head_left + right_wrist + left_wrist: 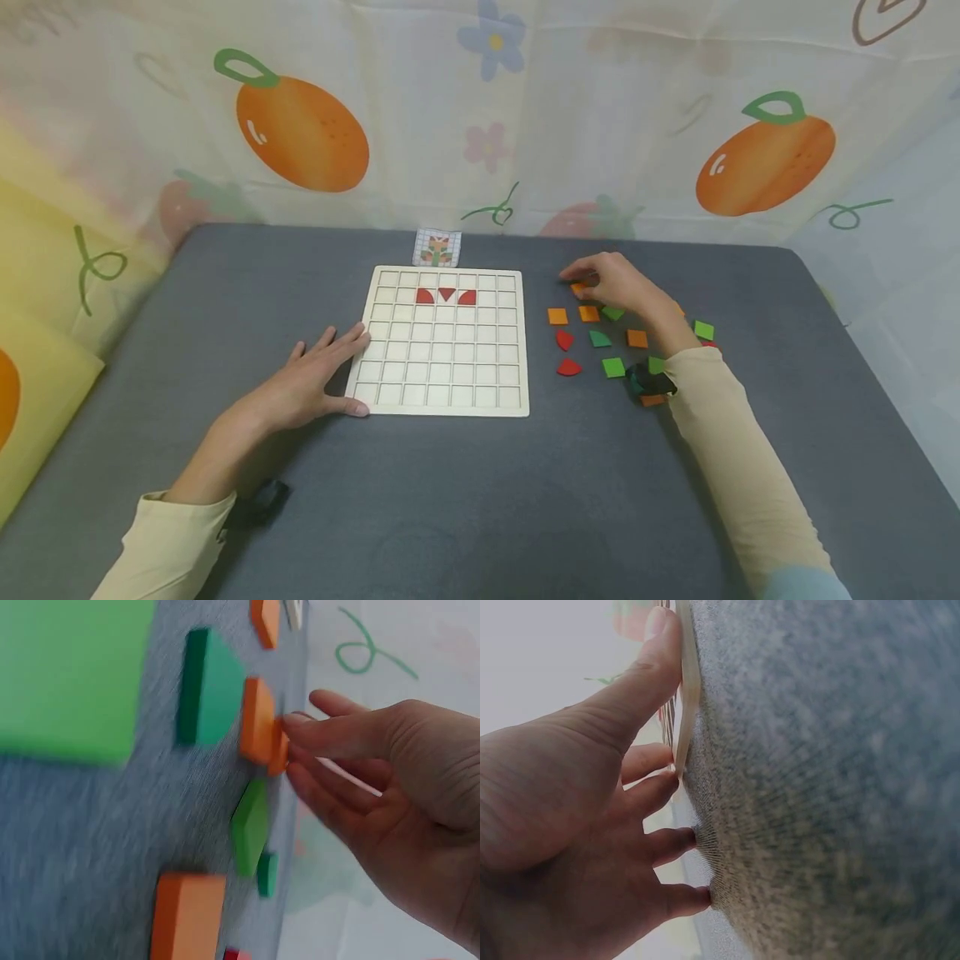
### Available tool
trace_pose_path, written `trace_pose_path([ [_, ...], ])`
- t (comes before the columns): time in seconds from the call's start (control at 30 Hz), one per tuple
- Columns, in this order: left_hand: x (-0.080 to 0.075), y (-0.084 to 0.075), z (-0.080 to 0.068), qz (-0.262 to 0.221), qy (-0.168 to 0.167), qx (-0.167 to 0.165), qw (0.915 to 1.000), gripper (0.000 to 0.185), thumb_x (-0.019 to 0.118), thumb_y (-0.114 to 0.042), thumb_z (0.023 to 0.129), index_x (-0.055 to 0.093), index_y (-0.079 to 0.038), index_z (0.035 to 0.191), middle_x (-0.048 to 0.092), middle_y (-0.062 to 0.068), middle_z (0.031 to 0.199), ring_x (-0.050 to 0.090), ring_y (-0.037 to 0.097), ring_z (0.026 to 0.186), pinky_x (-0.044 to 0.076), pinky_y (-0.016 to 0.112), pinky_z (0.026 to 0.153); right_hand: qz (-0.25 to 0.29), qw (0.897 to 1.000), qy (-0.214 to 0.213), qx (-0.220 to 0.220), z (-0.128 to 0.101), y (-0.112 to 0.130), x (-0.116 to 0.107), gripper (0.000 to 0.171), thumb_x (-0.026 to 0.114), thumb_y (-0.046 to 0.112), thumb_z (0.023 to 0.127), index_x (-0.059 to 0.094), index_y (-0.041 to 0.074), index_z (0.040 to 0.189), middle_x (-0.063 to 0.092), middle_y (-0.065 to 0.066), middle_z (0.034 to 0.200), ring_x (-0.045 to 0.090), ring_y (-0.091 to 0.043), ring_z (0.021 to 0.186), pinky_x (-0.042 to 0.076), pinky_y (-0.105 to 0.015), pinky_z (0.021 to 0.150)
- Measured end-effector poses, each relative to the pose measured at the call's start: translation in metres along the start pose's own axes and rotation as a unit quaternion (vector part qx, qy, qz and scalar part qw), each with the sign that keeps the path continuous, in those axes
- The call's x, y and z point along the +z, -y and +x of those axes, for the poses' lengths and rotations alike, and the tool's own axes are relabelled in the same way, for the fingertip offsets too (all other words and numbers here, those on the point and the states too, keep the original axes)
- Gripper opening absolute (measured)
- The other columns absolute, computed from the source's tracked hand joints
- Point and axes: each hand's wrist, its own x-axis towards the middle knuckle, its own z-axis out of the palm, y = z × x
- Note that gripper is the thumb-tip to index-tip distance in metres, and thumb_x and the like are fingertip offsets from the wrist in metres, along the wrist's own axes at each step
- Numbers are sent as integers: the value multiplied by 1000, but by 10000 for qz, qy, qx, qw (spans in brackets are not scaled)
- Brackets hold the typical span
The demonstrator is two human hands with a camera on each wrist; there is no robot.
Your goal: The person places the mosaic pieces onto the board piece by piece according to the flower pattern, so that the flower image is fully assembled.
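Fruit-print cloth (416, 108) hangs behind a dark grey table (450, 508), and I can count two big oranges (303, 133) on it. So, one white grid board (444, 354) is lying flat on the tabletop, seven cells by seven by my count. It's got three red bits in the second row from its far edge: one red triangle (447, 293) with two red quarter-rounds (467, 297), one either side.

Left hand (306, 382) is on the board's left edge, thumb at the near corner, fingers spread out and relaxed, not clutching anything. Right hand (617, 280) is off past the board's far right corner, thumb and fingers bent around one orange piece (578, 289). Honestly can't tell if it's properly pinched or just touched.

Right of the board, the pieces in plain sight go: three orange squares (557, 317), two light green squares (613, 367) (plus two more partly covered), one dark green piece (600, 338) and two loose red pieces (569, 367) close by the board. More peek out from under the right arm, so no full total from me.

Just beyond the board's far edge there's one small card (437, 248) with a flower pattern. Two cream sleeves (735, 433) come in from the near side of the board.
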Motion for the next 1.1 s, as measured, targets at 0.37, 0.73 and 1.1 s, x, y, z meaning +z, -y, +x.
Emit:
trace_pose_path([
  [0.37, 1, 2, 0, -17, 3, -21, 10000, 104, 81, -43, 75, 26, -4, 154, 14, 17, 162, 4, 50, 145, 0, 71, 108, -90, 9997, -195, -71, -7, -11, 3, 36, 64, -5, 91, 63, -1, 127, 63, -21, 126, 58, -36, 117, 46, -48, 97],
  [0.73, 0, 2, 1, 26, 59, -22, 10000, 105, 80, -44, 75, 25, -4, 155, 14, 17, 162, 4, 50, 145, 0, 72, 108, 151, 9986, -491, 109, -11, -7, 1, 38, 70, -6, 85, 65, 0, 122, 67, -18, 113, 62, -34, 105, 52, -46, 88],
  [1.1, -2, 0, 0, 22, 92, -24, 10000, 104, 79, -44, 76, 25, -4, 155, 13, 17, 162, 3, 50, 145, 1, 71, 108, 92, 9971, -760, -3, -16, -8, -1, 28, 70, -6, 86, 69, -2, 113, 69, -19, 104, 65, -32, 96, 54, -45, 81],
])
